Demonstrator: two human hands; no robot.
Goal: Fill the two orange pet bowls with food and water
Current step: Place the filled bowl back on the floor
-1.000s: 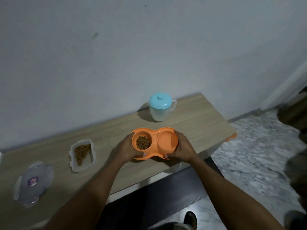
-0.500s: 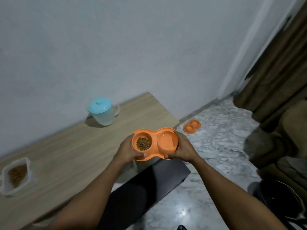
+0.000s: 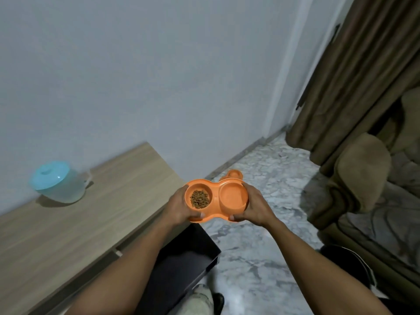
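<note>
A pale wall, a grey-veined marble floor (image 3: 261,258) and a light wooden table (image 3: 68,235) set against the wall make up the scene. An orange double bowl (image 3: 216,202) is held in the air just past the table's right end, above the floor. Its long axis is laid left to right across the view, roughly level, and both wells are turned upward toward the camera. The left hand (image 3: 178,208) is wrapped round the bowl's left end and the right hand (image 3: 258,208) round its right end. The fingers are curled under the outer sides and a thumb (image 3: 200,215) is pressed onto the near rim on each side, so the hands are kept apart by the bowl's full length. The bowl is seen as smooth moulded plastic with two round wells joined at a narrow waist. A small heap of brown kibble (image 3: 199,198) is held in the left well. Whether the right well contains water cannot be told. A second orange bowl (image 3: 234,173) is seen on the floor beyond the table's right end, mostly hidden behind the held one. A translucent jug (image 3: 58,185) with a blue lid is stood on the table's far left part, close to the wall. Brown curtains (image 3: 354,76) and a brown armchair (image 3: 361,178) are placed well to the right of the table.
</note>
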